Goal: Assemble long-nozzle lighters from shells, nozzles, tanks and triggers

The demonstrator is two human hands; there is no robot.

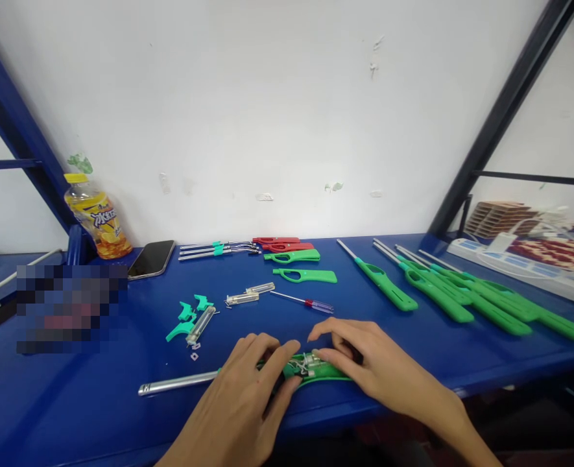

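Observation:
An opened green long-nosed lighter (329, 371) lies near the table's front edge, its metal tube (182, 383) pointing left. Wires and small clear parts show inside its half shell. My left hand (240, 402) grips the lighter where tube and handle meet, fingers over the trigger area and thumb at the near side. With thumb and bent fingers, my right hand (384, 373) holds the handle section beside the clear inner part (310, 359). My palms and fingers hide some of the lighter. Beyond the hands lies a screwdriver (309, 303) with a red and purple handle.
Turquoise triggers (187, 318) and clear tanks (242, 298) lie at left centre. Metal tubes (218, 251), red shells (287, 245) and green shells (306, 275) are farther back. Several whole green lighters (388, 285) lie right. A phone (151, 258), bottle (96, 217) and power strip (525, 266) flank them.

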